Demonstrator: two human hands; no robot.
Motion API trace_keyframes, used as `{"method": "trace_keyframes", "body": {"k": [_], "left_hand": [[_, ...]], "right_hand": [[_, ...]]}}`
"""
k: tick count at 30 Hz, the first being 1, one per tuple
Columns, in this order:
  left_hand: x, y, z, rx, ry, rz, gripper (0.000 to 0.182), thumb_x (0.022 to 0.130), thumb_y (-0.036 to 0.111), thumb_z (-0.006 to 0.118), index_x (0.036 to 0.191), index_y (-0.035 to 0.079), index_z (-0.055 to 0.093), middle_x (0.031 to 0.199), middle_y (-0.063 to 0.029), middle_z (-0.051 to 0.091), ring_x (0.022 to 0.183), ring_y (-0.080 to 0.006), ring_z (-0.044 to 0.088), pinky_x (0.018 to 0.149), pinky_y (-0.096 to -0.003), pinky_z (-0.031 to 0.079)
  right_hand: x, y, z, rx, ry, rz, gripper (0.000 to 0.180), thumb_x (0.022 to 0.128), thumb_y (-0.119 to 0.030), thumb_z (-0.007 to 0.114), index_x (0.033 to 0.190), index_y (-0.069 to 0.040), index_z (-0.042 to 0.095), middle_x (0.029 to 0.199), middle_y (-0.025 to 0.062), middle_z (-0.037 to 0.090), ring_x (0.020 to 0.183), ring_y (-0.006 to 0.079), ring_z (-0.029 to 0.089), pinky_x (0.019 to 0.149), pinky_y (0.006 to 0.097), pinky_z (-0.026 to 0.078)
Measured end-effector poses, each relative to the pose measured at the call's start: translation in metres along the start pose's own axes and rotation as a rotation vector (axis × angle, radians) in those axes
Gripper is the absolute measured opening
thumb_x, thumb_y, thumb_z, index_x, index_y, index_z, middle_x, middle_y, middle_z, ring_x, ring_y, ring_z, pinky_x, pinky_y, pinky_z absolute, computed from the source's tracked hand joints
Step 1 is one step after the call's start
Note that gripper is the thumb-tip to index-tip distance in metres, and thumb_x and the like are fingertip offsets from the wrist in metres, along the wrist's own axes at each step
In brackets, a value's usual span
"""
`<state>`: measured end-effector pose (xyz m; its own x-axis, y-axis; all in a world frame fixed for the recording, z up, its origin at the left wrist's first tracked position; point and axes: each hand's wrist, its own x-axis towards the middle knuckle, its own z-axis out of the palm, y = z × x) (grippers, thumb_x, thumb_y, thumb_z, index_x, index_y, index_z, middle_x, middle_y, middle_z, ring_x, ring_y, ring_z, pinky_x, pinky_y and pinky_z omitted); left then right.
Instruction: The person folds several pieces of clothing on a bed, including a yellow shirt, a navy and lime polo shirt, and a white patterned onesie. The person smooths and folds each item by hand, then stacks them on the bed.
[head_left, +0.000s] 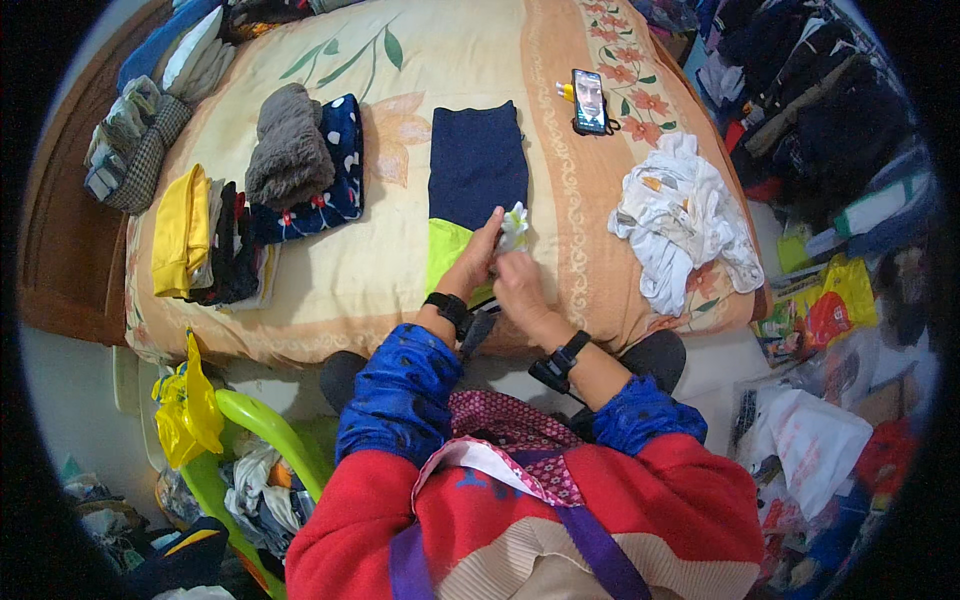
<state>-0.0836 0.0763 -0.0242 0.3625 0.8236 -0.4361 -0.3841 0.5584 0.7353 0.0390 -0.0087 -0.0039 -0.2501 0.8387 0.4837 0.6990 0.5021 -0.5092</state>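
A navy cloth piece (478, 161) with a lime-green part (448, 247) at its near end lies on the bed, straight in front of me. Over that near end, my left hand (478, 255) grips a small white and yellow-green item (514, 227), whose kind I cannot make out. My right hand (517, 281) is closed just below the item, touching or almost touching my left hand; whether it pinches something is hidden. A dark strap or strip shows beneath both wrists.
Folded clothes (225, 240), with a yellow garment (180, 232), and a grey fleecy bundle (289, 146) lie left. Crumpled white clothing (682, 217) and a phone (590, 103) lie right. A green plastic tub (262, 420) with a yellow bag (187, 420) stands below left.
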Motion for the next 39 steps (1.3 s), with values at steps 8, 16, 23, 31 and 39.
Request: {"method": "trace_keyframes", "body": {"k": [8, 16, 23, 31, 39], "left_hand": [[-0.005, 0.013, -0.008, 1.196, 0.401, 0.376, 0.042, 0.084, 0.025, 0.068, 0.113, -0.004, 0.06, 0.108, -0.0274, 0.067, 0.102, -0.0405, 0.066, 0.085, -0.0456, 0.051], [0.006, -0.001, -0.026, 0.997, 0.284, 0.333, 0.038, 0.094, 0.032, 0.06, 0.104, -0.004, 0.06, 0.101, -0.0284, 0.067, 0.094, -0.0425, 0.065, 0.081, -0.0467, 0.05], [-0.016, 0.005, -0.013, 0.847, 0.087, 0.38, 0.072, 0.079, 0.038, 0.078, 0.128, -0.007, 0.05, 0.11, -0.0231, 0.067, 0.103, -0.0343, 0.066, 0.088, -0.04, 0.051], [-0.019, 0.003, -0.006, 1.115, 0.195, 0.265, 0.091, 0.064, 0.023, 0.084, 0.14, 0.002, 0.038, 0.113, -0.027, 0.066, 0.105, -0.0403, 0.065, 0.089, -0.0437, 0.052], [-0.027, 0.005, -0.014, 0.801, 0.074, 0.281, 0.077, 0.069, 0.008, 0.079, 0.138, 0.002, 0.044, 0.112, -0.0152, 0.065, 0.1, -0.0271, 0.064, 0.085, -0.0384, 0.052]], "right_hand": [[0.001, 0.007, -0.009, 0.188, -0.129, -0.196, 0.03, 0.075, 0.006, 0.049, 0.102, 0.005, 0.062, 0.097, 0.022, 0.061, 0.093, 0.0393, 0.058, 0.087, 0.0462, 0.05], [0.042, 0.068, -0.002, 0.236, -0.105, 0.573, 0.025, 0.088, -0.01, 0.063, 0.109, 0.003, 0.061, 0.088, 0.0131, 0.069, 0.079, 0.0251, 0.067, 0.066, 0.0337, 0.054], [0.066, 0.065, -0.014, 0.305, -0.201, 0.656, 0.031, 0.084, -0.012, 0.067, 0.113, -0.003, 0.061, 0.093, 0.0118, 0.067, 0.082, 0.0232, 0.065, 0.069, 0.0336, 0.052], [0.078, 0.052, -0.02, -0.076, -0.113, 0.319, 0.03, 0.077, -0.01, 0.068, 0.106, -0.004, 0.065, 0.102, 0.017, 0.066, 0.091, 0.0364, 0.066, 0.082, 0.0426, 0.053], [0.12, 0.052, 0.01, 0.646, -0.22, 0.803, 0.025, 0.083, 0.003, 0.061, 0.107, 0.003, 0.063, 0.102, 0.0179, 0.069, 0.078, 0.0221, 0.071, 0.069, 0.0327, 0.057]]}}
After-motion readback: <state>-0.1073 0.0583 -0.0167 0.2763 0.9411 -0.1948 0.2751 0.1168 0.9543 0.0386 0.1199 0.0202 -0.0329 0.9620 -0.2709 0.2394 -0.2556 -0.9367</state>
